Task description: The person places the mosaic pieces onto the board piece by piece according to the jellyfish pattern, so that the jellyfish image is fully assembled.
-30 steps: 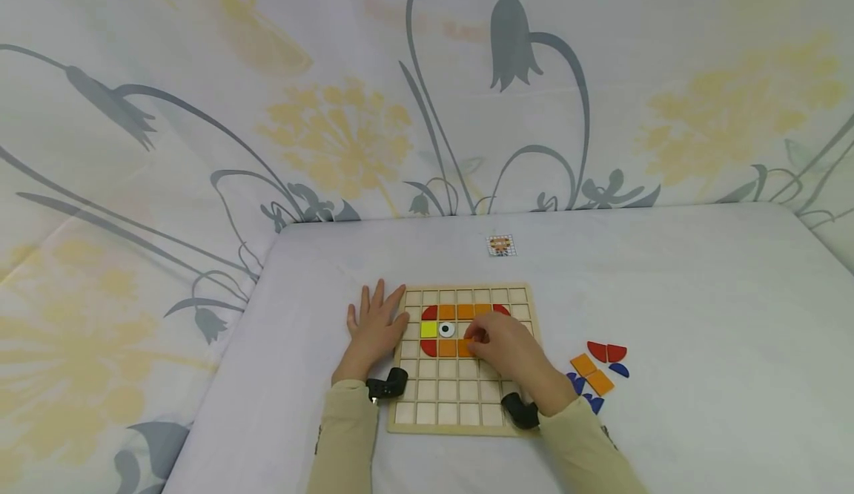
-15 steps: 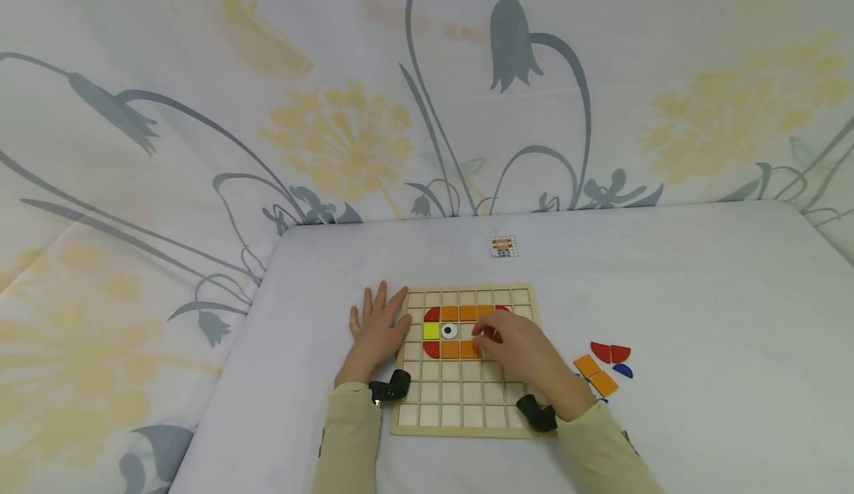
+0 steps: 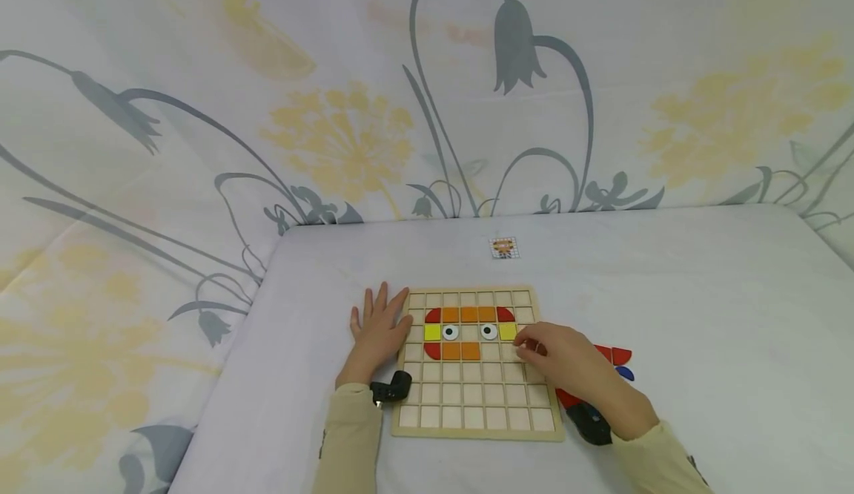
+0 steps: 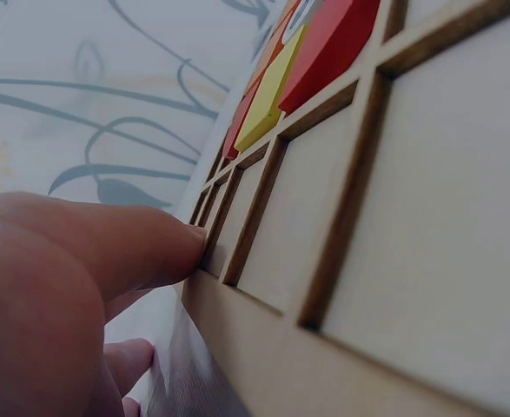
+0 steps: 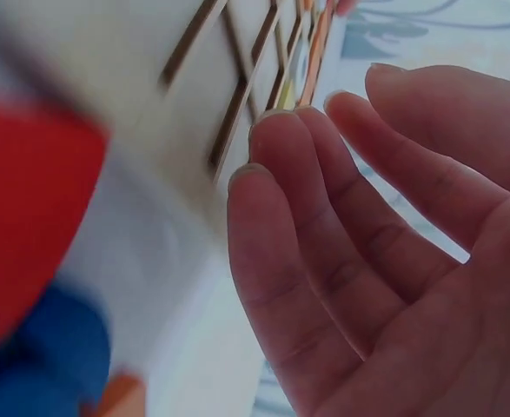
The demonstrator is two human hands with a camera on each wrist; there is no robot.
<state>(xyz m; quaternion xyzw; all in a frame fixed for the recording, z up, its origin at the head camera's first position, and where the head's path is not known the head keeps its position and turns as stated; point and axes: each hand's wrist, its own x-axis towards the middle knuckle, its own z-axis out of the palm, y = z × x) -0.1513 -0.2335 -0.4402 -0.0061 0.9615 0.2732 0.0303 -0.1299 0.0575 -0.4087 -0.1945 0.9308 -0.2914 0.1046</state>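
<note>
A wooden grid board (image 3: 477, 433) lies on the white-covered table. My left hand (image 3: 376, 331) rests spread along its left edge, and in the left wrist view the thumb (image 4: 142, 243) touches the rim. Over the right edge hovers my right hand (image 3: 574, 357), fingers loosely bent with nothing between them in the right wrist view. On the board, orange tiles (image 3: 470, 314) and red rounded pieces (image 3: 432, 350) form rows. Between these rows lie a left eye tile (image 3: 450, 332), a right eye tile (image 3: 489, 331) and yellow tiles (image 3: 508, 331) at both ends.
Right of the board lie loose red pieces (image 3: 620, 357) and a blue piece (image 3: 625, 373), partly covered by my right hand and wrist camera. A small picture card (image 3: 503, 248) lies beyond the board. Flowered fabric (image 3: 353, 138) hangs behind the table.
My right hand has drawn back to the right from the middle of the board. The right eye tile and the right yellow tile, covered before, now show. My left hand stays in place.
</note>
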